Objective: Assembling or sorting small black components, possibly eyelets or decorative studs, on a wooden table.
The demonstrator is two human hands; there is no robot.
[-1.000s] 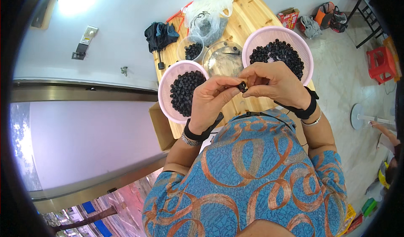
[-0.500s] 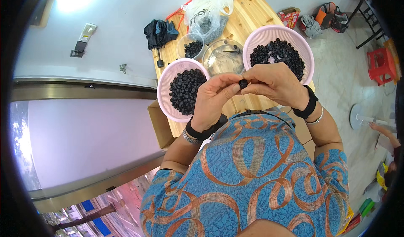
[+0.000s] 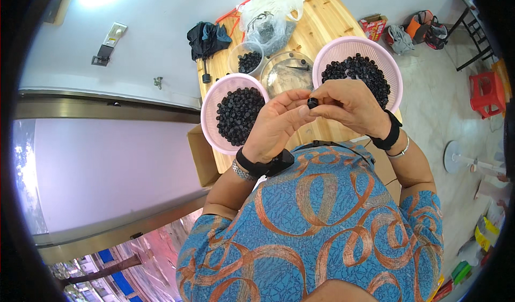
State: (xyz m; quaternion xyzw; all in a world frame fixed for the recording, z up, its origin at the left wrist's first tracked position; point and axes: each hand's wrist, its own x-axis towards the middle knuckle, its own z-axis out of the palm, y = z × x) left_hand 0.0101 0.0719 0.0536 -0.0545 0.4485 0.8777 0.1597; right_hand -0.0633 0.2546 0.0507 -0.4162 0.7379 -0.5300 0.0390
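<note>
A small black cylindrical part (image 3: 313, 103), like a cap, is held up between my two hands, above the near part of the table. My right hand (image 3: 351, 108) pinches it between thumb and fingers. The thumb and fingertips of my left hand (image 3: 279, 120) close in around it from the other side; what lies behind them is hidden. Under and beside my left hand stands a pink basket (image 3: 206, 114) full of small black parts (image 3: 236, 114). Beyond my right hand, a larger pink basket (image 3: 396, 76) holds more black parts (image 3: 359, 71).
Between the baskets lies a round clear lid (image 3: 279, 76) with a dark thin tool (image 3: 296, 67) on it. Behind are a clear tub (image 3: 235, 52) of black parts, plastic bags (image 3: 273, 9) and a folded umbrella (image 3: 208, 39). A cardboard box (image 3: 201, 157) stands left of the wooden table (image 3: 335, 12).
The black part has turned slightly in my fingers and now shows more at the right fingertips. My left thumb has shifted a little to the right. The whole view has moved slightly.
</note>
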